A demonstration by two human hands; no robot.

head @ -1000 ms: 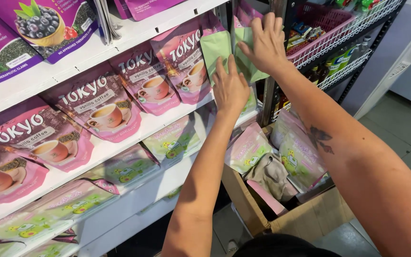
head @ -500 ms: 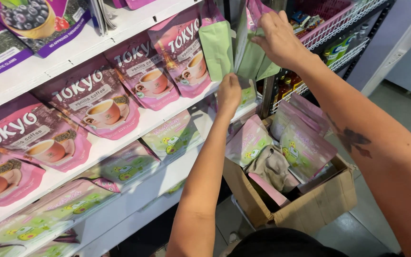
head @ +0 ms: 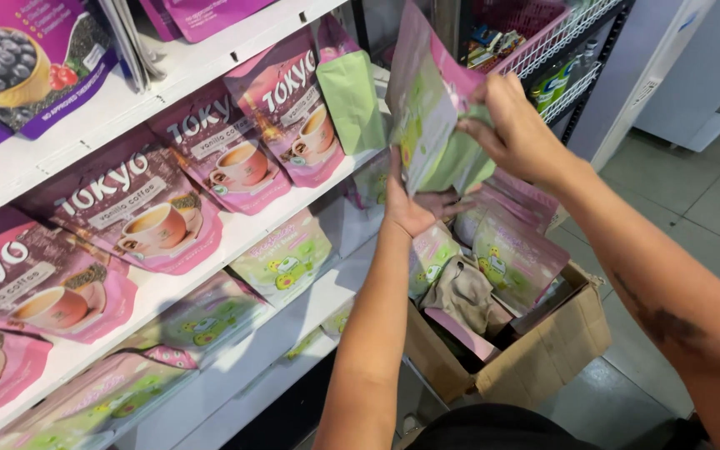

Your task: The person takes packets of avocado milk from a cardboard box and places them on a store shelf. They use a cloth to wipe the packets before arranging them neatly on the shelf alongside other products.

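My right hand (head: 514, 125) grips a stack of flat pink and pale green pouches (head: 427, 108), held upright in front of the white shelf (head: 168, 287). My left hand (head: 414, 200) is under the stack, palm against its bottom edge. Another green and pink pouch (head: 347, 87) stands at the right end of the shelf's middle row, next to pink coffee pouches (head: 289, 117). Below my hands is a cardboard box (head: 543, 350) with more pink and green pouches in it.
Rows of pink coffee pouches (head: 139, 217) fill the middle shelf, with pale green pouches (head: 285, 258) on the shelf below. Purple berry packs (head: 27, 62) sit on top. A wire rack (head: 543, 46) with a pink basket stands behind. Grey tiled floor (head: 693, 200) lies to the right.
Both hands pulled back from the shelf's right end toward me. The right hand now holds the pouches away from the shelf and lower, and the left hand has come under them.
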